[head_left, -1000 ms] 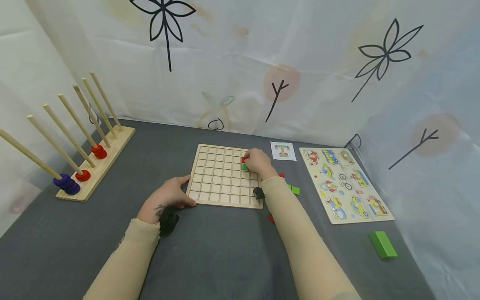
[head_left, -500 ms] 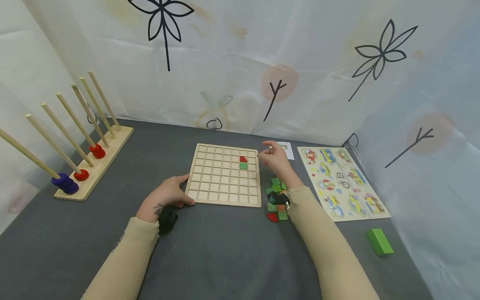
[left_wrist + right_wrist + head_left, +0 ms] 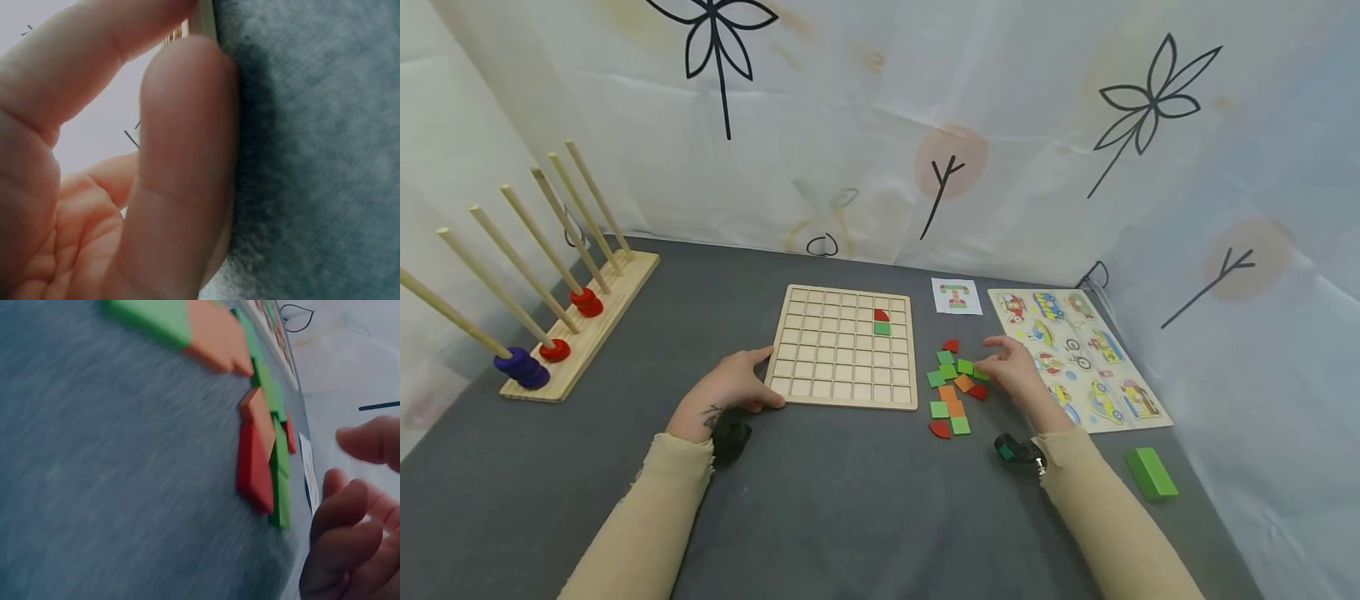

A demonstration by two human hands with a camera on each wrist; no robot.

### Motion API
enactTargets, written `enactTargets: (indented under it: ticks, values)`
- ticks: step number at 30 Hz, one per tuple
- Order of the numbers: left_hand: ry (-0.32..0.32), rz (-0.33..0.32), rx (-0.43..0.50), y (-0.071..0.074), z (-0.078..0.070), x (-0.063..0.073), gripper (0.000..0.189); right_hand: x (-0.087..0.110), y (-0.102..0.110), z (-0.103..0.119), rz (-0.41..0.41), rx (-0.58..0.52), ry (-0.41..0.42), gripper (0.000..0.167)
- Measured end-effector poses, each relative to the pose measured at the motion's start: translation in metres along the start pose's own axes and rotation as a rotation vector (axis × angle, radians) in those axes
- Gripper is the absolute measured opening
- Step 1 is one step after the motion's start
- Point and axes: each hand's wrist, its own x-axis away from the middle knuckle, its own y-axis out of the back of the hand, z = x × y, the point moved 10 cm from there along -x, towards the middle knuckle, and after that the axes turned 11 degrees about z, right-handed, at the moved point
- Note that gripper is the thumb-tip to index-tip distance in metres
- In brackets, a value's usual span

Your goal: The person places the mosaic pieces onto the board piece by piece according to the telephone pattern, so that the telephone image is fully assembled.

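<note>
The wooden grid board [image 3: 842, 367] lies on the table, with a red quarter-round tile [image 3: 881, 315] above a green square tile [image 3: 882, 329] in its upper right cells. My left hand [image 3: 730, 392] rests at the board's lower left corner, thumb and index finger spread along the edge. In the left wrist view the thumb [image 3: 187, 137] fills the middle. Over the right end of a loose pile of tiles [image 3: 946, 372] hovers my right hand [image 3: 1018, 379], its fingers loosely bent. Nothing shows between the fingers in the right wrist view, where red, orange and green tiles [image 3: 256, 462] lie beside them.
A small pattern card [image 3: 957, 297] lies behind the tiles. To the right are a picture puzzle board [image 3: 1078, 358] and a green block [image 3: 1152, 473]. A peg stand [image 3: 602, 312] with red and purple rings occupies the left side. A printed cloth hangs behind the table.
My right hand has let go of the red tile on the board and moved right and toward me, to the loose tiles. The left hand stays at the board's corner.
</note>
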Motion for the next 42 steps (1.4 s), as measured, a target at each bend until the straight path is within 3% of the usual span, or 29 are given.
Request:
enactTargets:
  ticks: [11,25,30,35,38,42]
  values:
    - [0.012,0.002,-0.018,0.0,0.0,0.001,0.102,0.006,0.006,-0.016,-0.065,0.292,-0.127,0.041]
    - [0.016,-0.005,-0.007,0.0,-0.001,0.003,0.102,0.001,-0.001,-0.013,-0.008,0.315,-0.185,0.039]
    - [0.013,-0.008,-0.013,0.0,0.0,0.002,0.102,0.003,0.0,-0.008,-0.015,0.367,-0.16,0.038]
    - [0.013,-0.009,-0.008,-0.001,0.0,0.002,0.102,0.005,0.008,0.002,-0.072,0.422,-0.133,0.036]
    - [0.016,-0.008,-0.003,-0.001,0.0,0.002,0.102,0.004,0.013,0.014,-0.119,0.372,-0.077,0.034]
    - [0.015,-0.011,-0.001,-0.001,0.0,0.002,0.103,-0.002,0.01,0.039,-0.135,0.218,0.056,0.031]
